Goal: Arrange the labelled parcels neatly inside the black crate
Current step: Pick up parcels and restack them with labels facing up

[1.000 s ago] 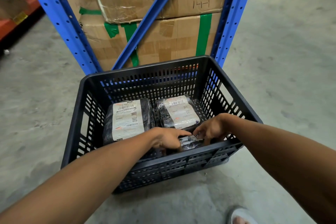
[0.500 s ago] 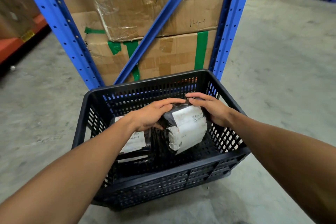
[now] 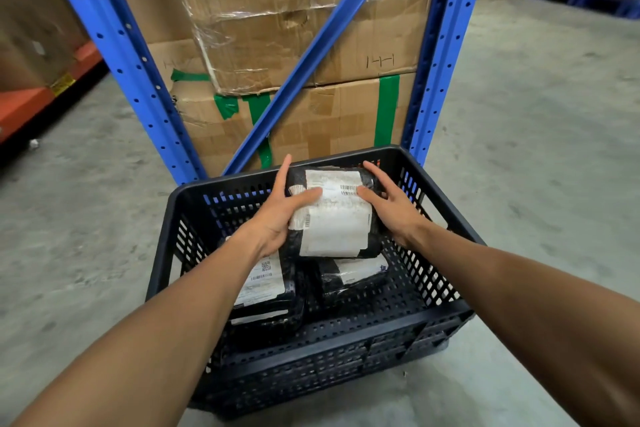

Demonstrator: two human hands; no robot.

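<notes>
A black slatted crate (image 3: 346,350) stands on the concrete floor. Both hands hold one black-wrapped parcel with a white label (image 3: 332,218) above the crate's far half, label facing up. My left hand (image 3: 277,215) grips its left side, my right hand (image 3: 391,208) its right side. Below it, two more labelled black parcels lie on the crate floor: one at the left (image 3: 266,291), partly under my left forearm, and one at the right (image 3: 356,276), partly hidden by the held parcel.
A blue rack frame (image 3: 138,80) with a diagonal brace rises just behind the crate. Taped cardboard cartons (image 3: 311,28) are stacked inside it. An orange shelf beam (image 3: 31,104) runs at the left. Bare concrete floor (image 3: 536,166) spreads to the right.
Both hands left the small parcel at the crate's near edge, took hold of the right-hand labelled parcel and lifted it up and toward the far wall. The view tilted upward.
</notes>
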